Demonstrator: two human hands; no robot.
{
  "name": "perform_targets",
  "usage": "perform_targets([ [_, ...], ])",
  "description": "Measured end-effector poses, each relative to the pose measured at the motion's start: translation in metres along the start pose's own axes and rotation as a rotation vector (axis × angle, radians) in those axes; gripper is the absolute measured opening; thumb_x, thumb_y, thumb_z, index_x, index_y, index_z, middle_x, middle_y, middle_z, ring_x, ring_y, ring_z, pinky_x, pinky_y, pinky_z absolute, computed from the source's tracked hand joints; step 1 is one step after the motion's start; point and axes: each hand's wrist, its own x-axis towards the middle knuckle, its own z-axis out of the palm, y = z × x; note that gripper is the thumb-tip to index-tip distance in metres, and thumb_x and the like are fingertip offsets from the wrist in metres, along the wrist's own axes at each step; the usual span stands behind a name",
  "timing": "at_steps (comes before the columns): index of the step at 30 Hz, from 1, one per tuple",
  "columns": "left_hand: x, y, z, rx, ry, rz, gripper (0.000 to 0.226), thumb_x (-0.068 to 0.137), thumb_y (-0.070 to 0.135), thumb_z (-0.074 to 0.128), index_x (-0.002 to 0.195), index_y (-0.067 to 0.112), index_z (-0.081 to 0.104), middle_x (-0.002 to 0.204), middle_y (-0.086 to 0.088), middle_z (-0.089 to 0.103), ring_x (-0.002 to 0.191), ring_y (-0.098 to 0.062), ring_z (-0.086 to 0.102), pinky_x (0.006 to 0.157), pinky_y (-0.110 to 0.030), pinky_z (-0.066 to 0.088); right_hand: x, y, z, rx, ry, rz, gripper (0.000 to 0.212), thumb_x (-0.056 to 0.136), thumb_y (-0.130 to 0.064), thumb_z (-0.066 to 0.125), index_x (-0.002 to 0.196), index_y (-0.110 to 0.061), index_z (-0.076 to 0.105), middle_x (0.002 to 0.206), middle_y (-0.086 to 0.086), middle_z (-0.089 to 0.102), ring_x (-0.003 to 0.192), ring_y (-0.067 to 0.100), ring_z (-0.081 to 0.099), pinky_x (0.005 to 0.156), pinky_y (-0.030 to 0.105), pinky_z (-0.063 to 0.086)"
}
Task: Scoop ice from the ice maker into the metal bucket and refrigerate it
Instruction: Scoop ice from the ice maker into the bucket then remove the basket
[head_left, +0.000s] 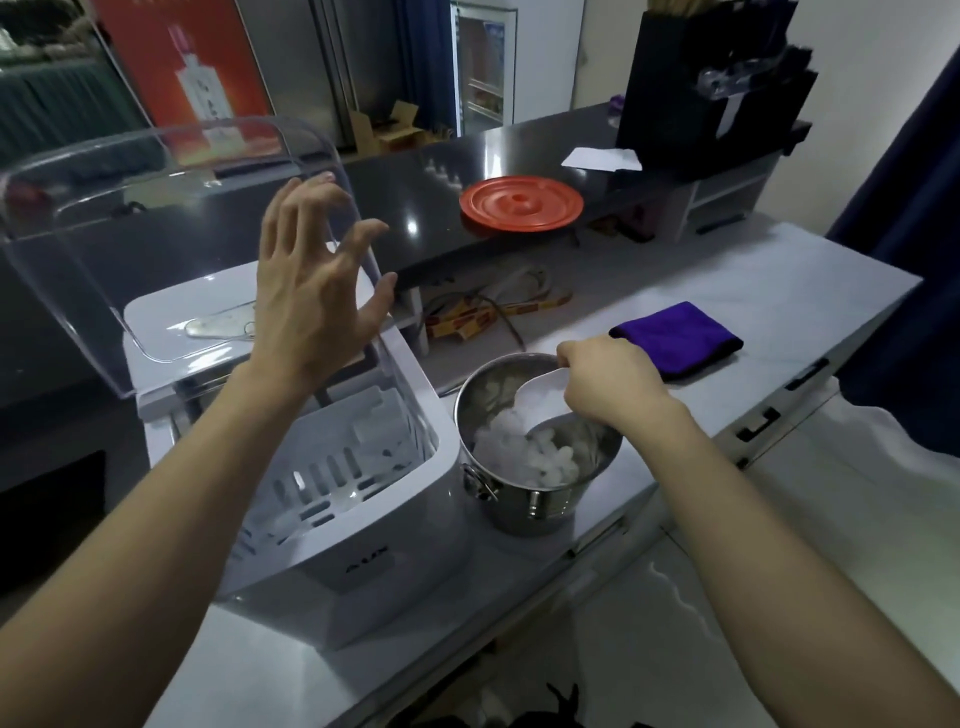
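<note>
So, the white ice maker (363, 571) is seen sitting on the pale counter (753, 291) with its clear lid (104, 208) flipped up and back, and the slotted white basket (322, 478) inside is left exposed, with a bit of ice seen at the bottom of it. The left hand (311, 296) is held up by the right edge of that lid with the fingers spread wide and nothing gripped; whether the lid is actually touched can't be told from this angle. The metal bucket (545, 504) is parked just beside the machine on its right, upright, and a pile of ice (524, 452) is already sitting in it. A white scoop (540, 392) is held tipped over the bucket's mouth, its handle wrapped up in the curled fingers of the right hand (608, 384). Further back, a folded purple cloth (680, 335) is laid on the counter, and a round red lid (521, 203) is resting on the dark raised shelf (415, 197) behind.
</note>
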Motion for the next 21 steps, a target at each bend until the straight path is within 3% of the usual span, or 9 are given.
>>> perform_targets([
  [7, -0.001, 0.0, -0.007, -0.007, -0.018, 0.009, 0.047, 0.101, 0.045, 0.067, 0.136, 0.014, 0.063, 0.146, -0.026, 0.05, 0.151, -0.042, 0.037, 0.128, -0.056, 0.027, 0.0, -0.01, 0.003, 0.014, 0.048, -0.026, 0.031, 0.081, -0.003, 0.056, 0.103, -0.018, 0.072, 0.091, 0.008, 0.066, 0.079, 0.031, 0.061, 0.063, 0.034, 0.041],
  [11, -0.002, -0.004, -0.012, -0.028, -0.046, 0.036, 0.054, 0.1, 0.043, 0.069, 0.144, 0.014, 0.057, 0.15, -0.025, 0.046, 0.153, -0.041, 0.035, 0.131, -0.055, 0.024, -0.001, -0.012, -0.007, 0.072, 0.194, -0.033, 0.026, 0.085, -0.009, 0.057, 0.102, -0.018, 0.075, 0.094, 0.009, 0.072, 0.084, 0.033, 0.063, 0.067, 0.035, 0.04],
  [15, -0.005, -0.01, -0.02, -0.069, -0.058, 0.065, 0.065, 0.1, 0.035, 0.073, 0.154, 0.012, 0.047, 0.155, -0.023, 0.045, 0.155, -0.04, 0.034, 0.133, -0.053, 0.021, -0.002, -0.016, -0.026, 0.298, 0.437, -0.083, 0.02, 0.091, -0.019, 0.058, 0.096, -0.018, 0.078, 0.088, 0.002, 0.074, 0.083, 0.026, 0.066, 0.069, 0.034, 0.046],
  [18, -0.011, -0.015, -0.026, -0.067, -0.078, 0.082, 0.064, 0.102, 0.032, 0.069, 0.157, 0.008, 0.046, 0.159, -0.021, 0.046, 0.157, -0.04, 0.034, 0.133, -0.055, 0.022, -0.008, -0.033, -0.048, 0.522, 0.546, -0.199, 0.022, 0.089, -0.019, 0.06, 0.099, -0.02, 0.079, 0.087, -0.006, 0.075, 0.08, 0.015, 0.067, 0.076, 0.035, 0.058],
  [21, -0.019, -0.022, -0.033, -0.057, -0.093, 0.077, 0.058, 0.105, 0.031, 0.065, 0.155, 0.007, 0.049, 0.161, -0.021, 0.047, 0.158, -0.04, 0.035, 0.132, -0.056, 0.022, -0.014, -0.062, -0.062, 0.642, 0.583, -0.327, 0.023, 0.089, -0.016, 0.061, 0.102, -0.019, 0.08, 0.087, -0.008, 0.074, 0.078, 0.01, 0.068, 0.075, 0.027, 0.059],
])
